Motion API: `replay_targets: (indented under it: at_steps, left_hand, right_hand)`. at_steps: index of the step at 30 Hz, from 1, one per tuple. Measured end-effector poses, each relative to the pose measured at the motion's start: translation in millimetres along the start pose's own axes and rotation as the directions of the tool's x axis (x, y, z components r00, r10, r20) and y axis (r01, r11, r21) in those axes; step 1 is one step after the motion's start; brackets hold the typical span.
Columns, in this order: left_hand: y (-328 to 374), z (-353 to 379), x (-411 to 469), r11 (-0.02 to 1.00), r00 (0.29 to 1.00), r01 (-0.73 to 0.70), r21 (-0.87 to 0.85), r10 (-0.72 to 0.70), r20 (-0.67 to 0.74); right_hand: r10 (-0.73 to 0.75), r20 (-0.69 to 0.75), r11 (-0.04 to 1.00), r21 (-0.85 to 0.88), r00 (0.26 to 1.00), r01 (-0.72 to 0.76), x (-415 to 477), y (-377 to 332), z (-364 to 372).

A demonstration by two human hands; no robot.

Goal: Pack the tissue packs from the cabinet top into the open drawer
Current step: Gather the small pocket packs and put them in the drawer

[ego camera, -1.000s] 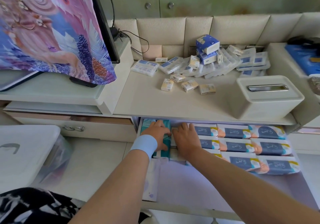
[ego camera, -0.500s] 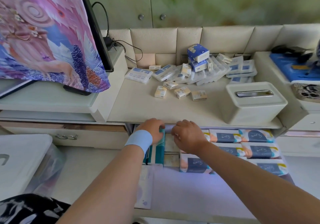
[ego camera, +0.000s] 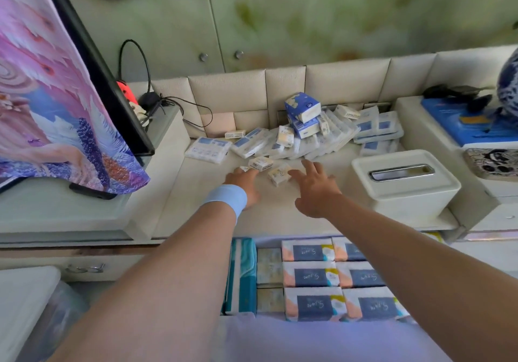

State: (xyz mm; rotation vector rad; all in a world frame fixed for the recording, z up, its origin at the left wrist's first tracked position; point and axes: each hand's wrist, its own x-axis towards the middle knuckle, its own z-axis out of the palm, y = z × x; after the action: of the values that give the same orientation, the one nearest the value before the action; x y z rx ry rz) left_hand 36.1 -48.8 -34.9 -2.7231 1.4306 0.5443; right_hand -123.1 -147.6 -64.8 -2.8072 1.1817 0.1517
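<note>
Cabinet top (ego camera: 196,199): open hands (ego camera: 242,183) (ego camera: 315,190) over packs (ego camera: 278,176).

The tissue packs (ego camera: 308,144) past the right hand (ego camera: 315,190) have shiny plastic wrap. The tissue box (ego camera: 403,196) right of it looks like smooth, matt plastic, with a shiny metal slot (ego camera: 402,171). The worktop (ego camera: 201,193) under it is smooth and matt.
</note>
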Motion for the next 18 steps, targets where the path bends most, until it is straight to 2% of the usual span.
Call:
replay_targets:
  at_steps: [5, 9, 13, 18]
  left_hand:
    - [4.3, 5.5, 32.9, 1.0, 0.999, -0.001, -0.024, 0.0, -0.035]
    - [6.0, -1.2, 56.1, 1.0, 0.999, -0.028, 0.005, 0.028, -0.032]
    - [-0.6, 5.6, 69.9, 0.995, 0.995, -0.095, 0.036, 0.095, 0.023]
    - [-6.2, 23.1, 73.5, 0.988, 0.981, -0.135, -0.078, 0.122, -0.153]
  right_hand:
    - [-0.027, 0.174, 0.998, 0.067, 0.984, 0.016, 22.4, 3.1, 2.9]
    - [-0.103, 0.195, 0.993, 0.077, 0.975, 0.09, 37.8, 1.4, 16.7]
    - [-0.121, 0.085, 0.991, 0.074, 0.989, 0.115, 42.2, -0.3, 22.9]
    - [-0.068, -0.05, 0.986, 0.147, 0.996, 0.075, 43.4, -2.3, 27.9]
